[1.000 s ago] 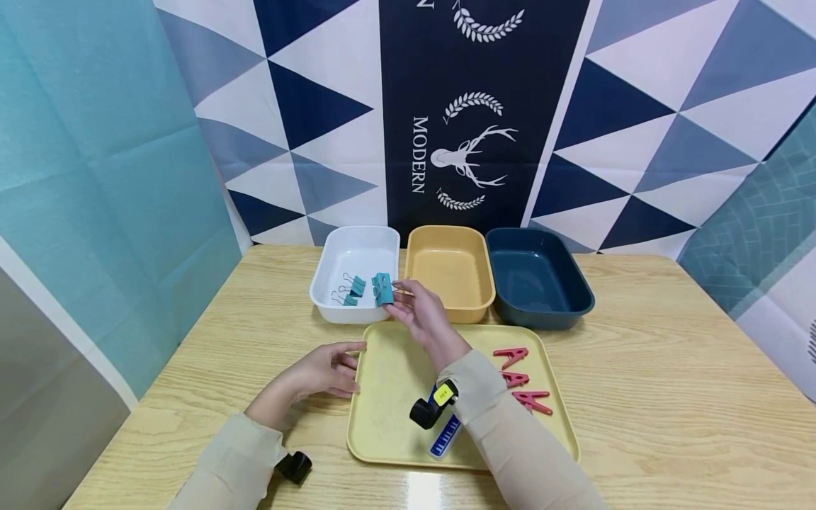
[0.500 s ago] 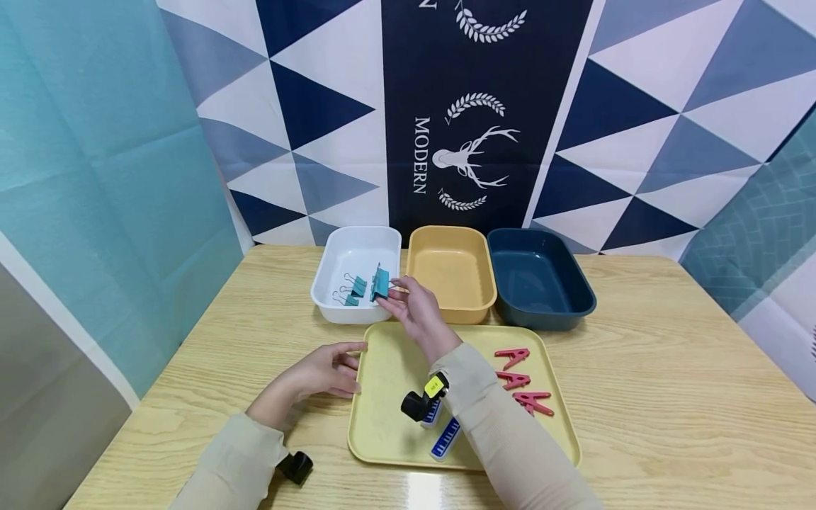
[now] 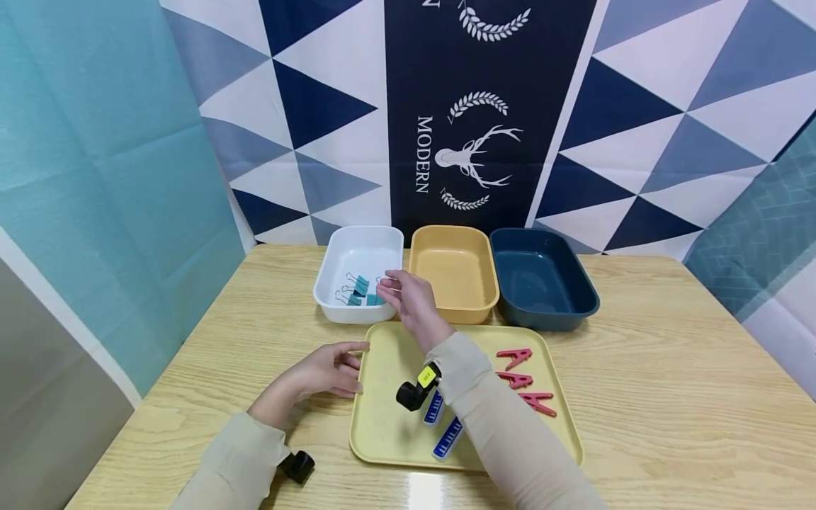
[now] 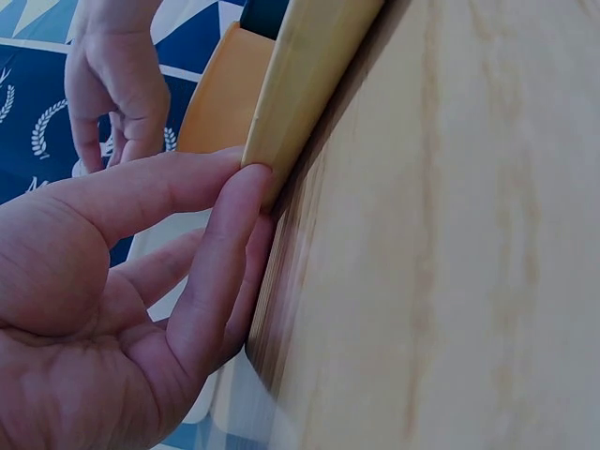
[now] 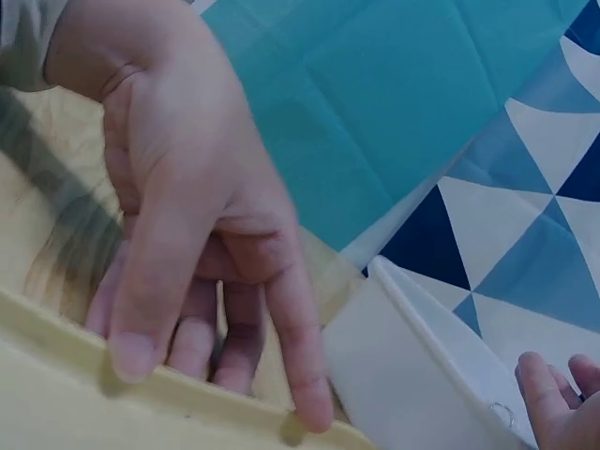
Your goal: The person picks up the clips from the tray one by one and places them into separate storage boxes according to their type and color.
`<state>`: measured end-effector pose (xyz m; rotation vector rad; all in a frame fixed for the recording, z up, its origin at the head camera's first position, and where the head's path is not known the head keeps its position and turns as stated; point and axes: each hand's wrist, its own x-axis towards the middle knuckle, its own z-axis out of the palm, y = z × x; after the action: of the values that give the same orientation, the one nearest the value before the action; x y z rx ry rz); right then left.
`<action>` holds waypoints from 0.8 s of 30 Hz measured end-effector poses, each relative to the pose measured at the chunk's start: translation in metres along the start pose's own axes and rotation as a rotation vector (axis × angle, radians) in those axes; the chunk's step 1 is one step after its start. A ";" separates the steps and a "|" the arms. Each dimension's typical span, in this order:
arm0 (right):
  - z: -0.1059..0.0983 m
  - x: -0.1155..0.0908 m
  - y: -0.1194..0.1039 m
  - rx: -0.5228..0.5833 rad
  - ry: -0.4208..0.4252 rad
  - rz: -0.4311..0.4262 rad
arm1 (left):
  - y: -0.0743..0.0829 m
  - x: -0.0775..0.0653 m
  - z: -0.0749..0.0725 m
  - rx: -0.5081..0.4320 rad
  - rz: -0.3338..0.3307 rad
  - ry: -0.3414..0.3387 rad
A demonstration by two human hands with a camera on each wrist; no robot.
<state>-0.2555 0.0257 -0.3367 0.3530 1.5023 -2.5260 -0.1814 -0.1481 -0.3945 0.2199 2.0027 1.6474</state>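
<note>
In the head view, my right hand [image 3: 410, 301] hangs over the near right corner of the white bin [image 3: 325, 301], fingers loosely bent, with nothing visible between them. Just below its fingertips a teal binder clip [image 3: 373, 299] lies in the bin, partly hidden by the hand. Several more teal binder clips [image 3: 360, 285] are beside it. My left hand [image 3: 321, 370] touches the left rim of the yellow tray [image 3: 382, 443]. Its fingertips rest against that rim [image 4: 281, 103] in the left wrist view. The right wrist view shows the left hand [image 5: 202, 216] at the tray edge too.
Red clothespins [image 3: 515, 380] lie on the tray's right side. Two blue-and-white oblong pieces [image 3: 448, 439] lie near its middle, partly covered by the right forearm. A yellow-orange bin [image 3: 452, 276] and a dark blue bin [image 3: 542, 276] stand right of the white one.
The binder clip that my right hand pinched over the white bin was turned, then let go, and now lies inside. The left hand has stayed at the tray rim.
</note>
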 end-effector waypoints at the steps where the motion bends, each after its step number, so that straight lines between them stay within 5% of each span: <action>1: 0.001 0.001 -0.001 -0.011 0.002 -0.001 | 0.000 0.000 0.000 0.001 -0.001 0.001; 24: -0.007 -0.009 -0.003 -0.068 -0.062 0.011 | 0.001 0.001 0.001 0.006 -0.016 0.011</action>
<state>-0.2472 0.0336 -0.3344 0.2702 1.5539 -2.4470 -0.1821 -0.1465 -0.3940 0.1969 2.0126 1.6367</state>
